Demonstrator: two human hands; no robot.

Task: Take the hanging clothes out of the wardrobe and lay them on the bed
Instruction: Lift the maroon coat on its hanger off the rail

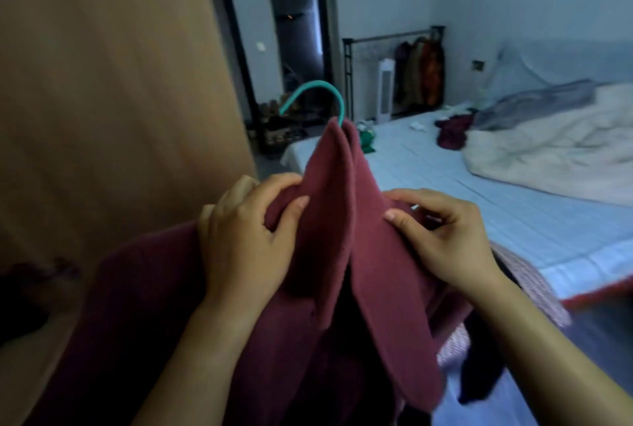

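Coat on hanger held up beside bed

Wood fills the left of the view: a tan wooden wardrobe panel (102,83), close to the camera. In front of it the left hand (246,237) has its grip closed round a fold of a maroon fleece coat (342,254), fingers curled behind the cloth at the left shoulder and the thumb pressed on the front. The coat is in the air between both hands, off the bed, with its two long lapels falling down the middle. A teal hanger hook (315,90) curves up out of the collar. The right hand (448,240) pinches the coat's right shoulder between thumb and bent fingers, so that grip holds cloth too. Under the right forearm hangs a pink checked cloth (534,285).

Behind the hook is an open dark doorway (301,32), then a black metal clothes rail (394,38) with a few garments hanging at its right end and a white tower appliance (385,90) below it. The bed (496,220), covered in pale blue quilting, runs along the right. Near its far edge lie a small green item (368,141) and a crumpled dark maroon garment (452,131); a rumpled white duvet (555,158) is heaped at the right edge.
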